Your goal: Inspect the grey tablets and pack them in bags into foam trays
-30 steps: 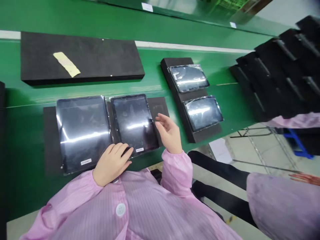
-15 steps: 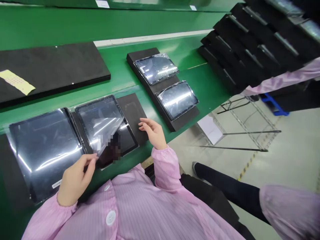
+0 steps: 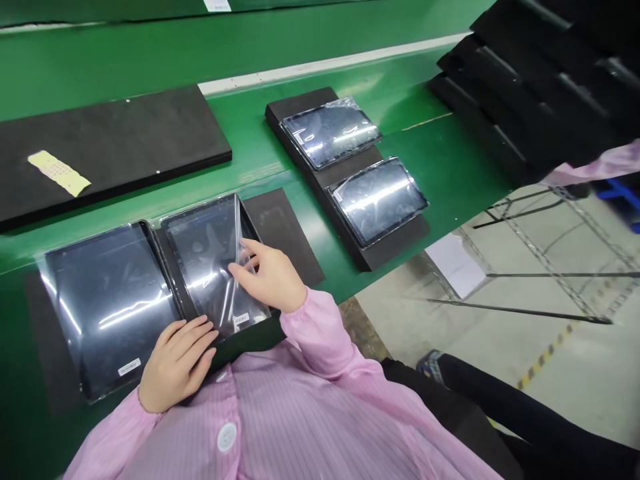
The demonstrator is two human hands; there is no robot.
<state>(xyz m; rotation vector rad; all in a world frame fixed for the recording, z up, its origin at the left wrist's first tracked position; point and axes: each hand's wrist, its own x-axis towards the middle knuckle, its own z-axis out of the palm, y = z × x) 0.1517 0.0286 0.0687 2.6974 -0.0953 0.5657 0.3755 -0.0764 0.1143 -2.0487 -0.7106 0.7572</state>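
Note:
In front of me lies a tablet-like screen panel [image 3: 200, 247] with a clear protective film [image 3: 227, 293] over most of it. The film is creased towards the right side, where a dark strip of screen shows beside it. My right hand [image 3: 273, 277] has its thumb and bent fingers on the film's right part, at the crease. My left hand [image 3: 177, 363] lies flat with fingers extended, the tips at the panel's lower left corner. Beside it to the left is a larger film-covered screen panel [image 3: 110, 307] with a small white label.
Two smaller wrapped panels [image 3: 333, 133] rest on a black foam block [image 3: 350, 167] to the right. A long black slab [image 3: 160, 127] with a yellow paper strip [image 3: 59, 173] stands behind. At upper right, a stack of black trays [image 3: 530, 93] is beside another person's pink sleeve [image 3: 595, 165].
My right hand has moved left onto the film. My left hand has released the film's corner and flattened. The film, earlier lifted diagonally, now covers the lower part of the panel.

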